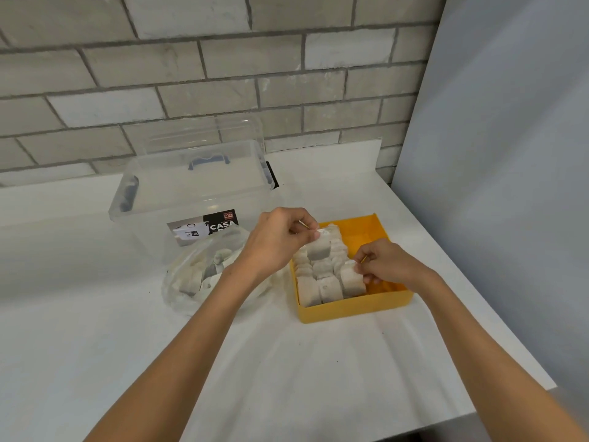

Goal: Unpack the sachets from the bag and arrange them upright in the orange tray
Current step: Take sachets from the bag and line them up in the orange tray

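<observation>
Two hands are over the orange tray (353, 309). Your left hand (280, 242) has the fingers (307, 232) curled, and they pinch the top edge of one sachet (320, 250). It is raised a little above the others, in the far part of the tray. Your right hand (390, 266) is also curled, and it pinches the top corner of a second sachet (352, 279). This one stands upright at the right end of the near rows and touches its neighbours.

Below and between your two sets of fingers the packed sachets (318, 290) stand upright in rows in the left part of the tray. To the right of your right fingers the orange floor of the tray shows.

By count you have one tray, one bag, one clear box and two sachets in your fingers. The packed sachets overlap, so I cannot give an exact number, but more than ten are visible.

The clear bag (191, 282) lies on the table (287, 362) to the left of your left fingers, just beside the tray. Several loose sachets (194, 277) lie inside it without order. Beyond your left fingers stands the clear box (191, 193), with a blue handle on top and a label on its front.

Both forearms reach forward from the bottom edge. The left one passes over the right side of the bag, with the wrist bent slightly down. The right one comes from the lower right, and its hand is low over the near right part of the tray.
</observation>
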The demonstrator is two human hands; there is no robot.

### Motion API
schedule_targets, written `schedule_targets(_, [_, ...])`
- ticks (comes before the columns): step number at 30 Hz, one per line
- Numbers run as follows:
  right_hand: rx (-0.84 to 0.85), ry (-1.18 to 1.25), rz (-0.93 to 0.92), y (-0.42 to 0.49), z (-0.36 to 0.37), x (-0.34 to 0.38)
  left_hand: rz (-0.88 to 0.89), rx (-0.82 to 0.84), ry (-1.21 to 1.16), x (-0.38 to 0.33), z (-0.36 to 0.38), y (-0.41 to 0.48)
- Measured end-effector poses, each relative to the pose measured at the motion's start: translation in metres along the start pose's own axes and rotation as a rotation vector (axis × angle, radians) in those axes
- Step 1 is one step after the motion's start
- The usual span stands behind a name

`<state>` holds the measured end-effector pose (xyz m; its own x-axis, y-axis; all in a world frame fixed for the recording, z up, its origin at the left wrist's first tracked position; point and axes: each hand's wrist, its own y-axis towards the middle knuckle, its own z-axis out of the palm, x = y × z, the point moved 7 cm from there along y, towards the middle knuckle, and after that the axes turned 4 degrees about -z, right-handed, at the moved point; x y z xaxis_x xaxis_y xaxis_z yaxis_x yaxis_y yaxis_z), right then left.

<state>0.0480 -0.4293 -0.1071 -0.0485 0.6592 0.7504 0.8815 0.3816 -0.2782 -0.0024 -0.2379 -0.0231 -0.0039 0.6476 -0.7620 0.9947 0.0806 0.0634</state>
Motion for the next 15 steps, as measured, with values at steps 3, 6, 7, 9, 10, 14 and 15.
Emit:
schedule_targets(3, [0.035, 0.006, 0.039, 0.001, 0.001, -0.003, -0.006, -0.002, -0.008, 0.002, -0.001, 0.000])
schedule_targets(6, [0.053, 0.006, 0.066, 0.003, 0.007, -0.008, -0.008, -0.001, -0.011, 0.005, 0.000, 0.000])
schedule_targets(7, [0.049, 0.011, 0.068, 0.004, 0.008, -0.009, -0.007, 0.000, -0.012, 0.006, 0.001, 0.000])
schedule_targets(9, [0.039, 0.017, 0.064, 0.006, 0.010, -0.010, -0.003, 0.011, -0.010, 0.006, 0.005, -0.001])
schedule_targets(10, [0.037, 0.016, 0.064, 0.006, 0.010, -0.010, -0.002, 0.023, -0.010, 0.007, 0.007, -0.001])
schedule_targets(14, [0.045, 0.024, 0.072, 0.006, 0.011, -0.012, -0.005, 0.061, -0.023, 0.008, 0.017, 0.000])
schedule_targets(15, [0.051, 0.037, 0.076, 0.005, 0.011, -0.012, -0.007, 0.073, -0.022, 0.009, 0.020, 0.001])
